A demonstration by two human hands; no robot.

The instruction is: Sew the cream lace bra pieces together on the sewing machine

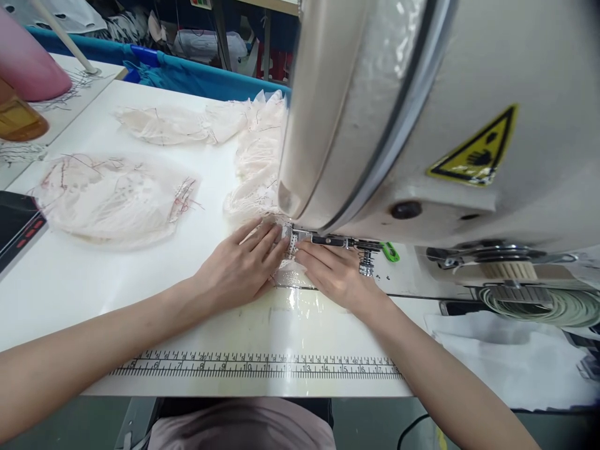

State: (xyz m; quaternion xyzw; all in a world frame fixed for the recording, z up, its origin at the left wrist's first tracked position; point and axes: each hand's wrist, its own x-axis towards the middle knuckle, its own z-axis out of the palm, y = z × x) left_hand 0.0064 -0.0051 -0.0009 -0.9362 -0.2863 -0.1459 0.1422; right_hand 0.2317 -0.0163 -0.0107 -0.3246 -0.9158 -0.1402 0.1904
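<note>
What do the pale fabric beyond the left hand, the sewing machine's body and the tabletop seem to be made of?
Pale fabric: thin, soft, matte-looking cloth, possibly synthetic; it crumples into fine folds and looks slightly see-through.
Sewing machine body: probably painted metal, cream and semi-glossy, given its smooth, highlighted curves.
Tabletop: perhaps laminated board, white and glossy, given the bright reflections.

The view's edges cut off your 2 forearms [117, 328], the bulky cream sewing-machine head [375, 125] and the flat black, red-marked box [16, 219]. Your left hand [241, 259] covers part of the sheer pale-pink fabric [257, 159].
</note>
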